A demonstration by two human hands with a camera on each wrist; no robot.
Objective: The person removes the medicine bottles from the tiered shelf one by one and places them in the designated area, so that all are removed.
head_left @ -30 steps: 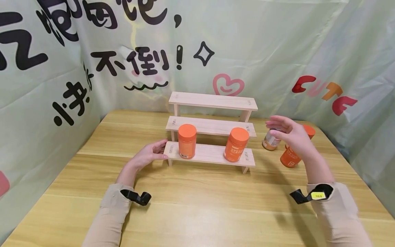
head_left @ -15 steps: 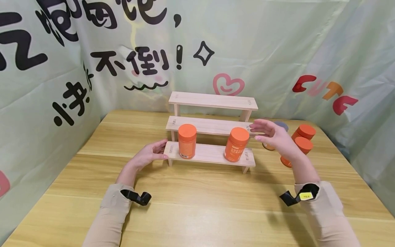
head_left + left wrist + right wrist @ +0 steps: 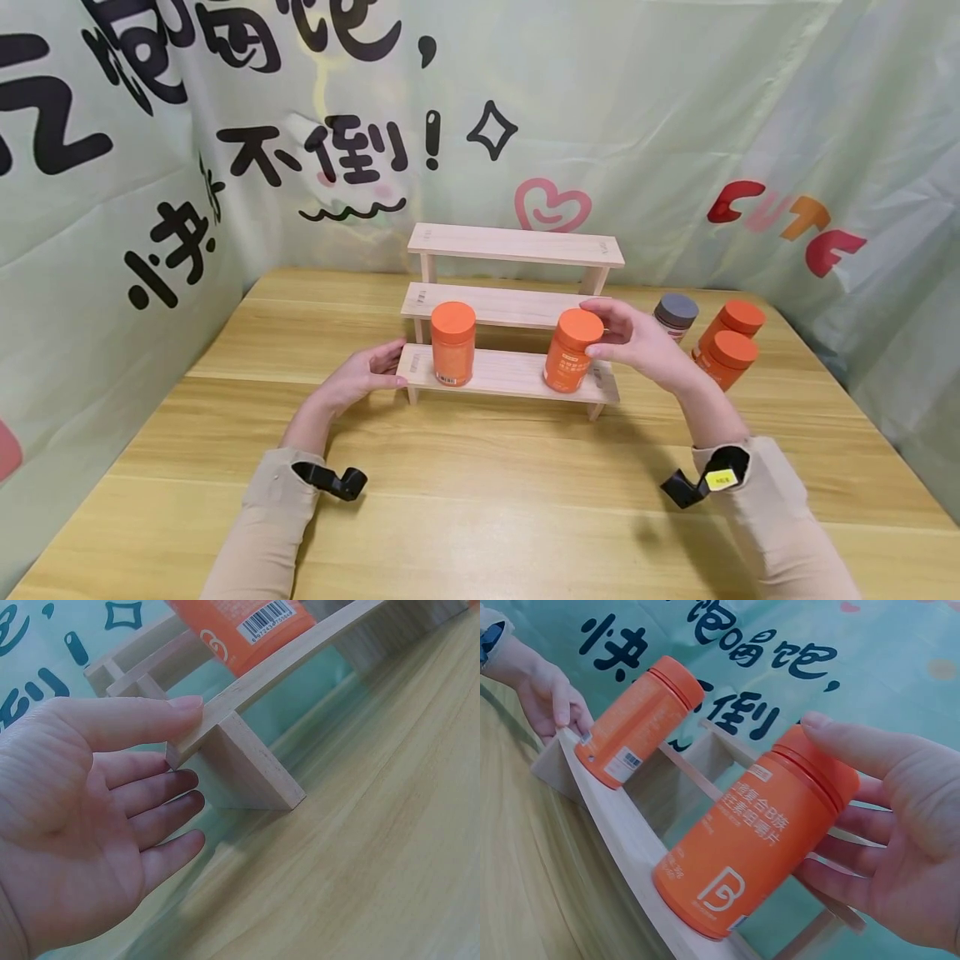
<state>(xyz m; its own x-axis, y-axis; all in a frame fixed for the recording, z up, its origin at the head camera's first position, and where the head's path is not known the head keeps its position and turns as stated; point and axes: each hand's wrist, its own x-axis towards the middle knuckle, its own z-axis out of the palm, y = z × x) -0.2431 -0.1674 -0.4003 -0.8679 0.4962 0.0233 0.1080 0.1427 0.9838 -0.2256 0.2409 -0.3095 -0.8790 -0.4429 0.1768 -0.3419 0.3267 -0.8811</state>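
Observation:
A three-tier wooden shelf (image 3: pixel 504 372) stands in the middle, with two orange bottles upright on its lowest tier. My left hand (image 3: pixel 365 372) holds that tier's left end, thumb on top and fingers at and below the board, as the left wrist view (image 3: pixel 82 795) also shows. My right hand (image 3: pixel 637 340) is at the right orange bottle (image 3: pixel 567 358), fingers loosely bent behind it. In the right wrist view, the thumb (image 3: pixel 855 742) lies across the lid's edge; firm contact cannot be told. The left orange bottle (image 3: pixel 453 346) stands near the left hand.
Right of the shelf, a bottle with a grey lid (image 3: pixel 676 313) stands near two more orange-lidded bottles (image 3: pixel 726 360), partly behind the right wrist. All stand on the wooden table (image 3: pixel 480 500). A printed cloth (image 3: pixel 652 142) hangs behind and at the sides.
My right hand has moved left, from over the bottles on the table to the right orange bottle on the shelf. The left hand stays at the shelf's end.

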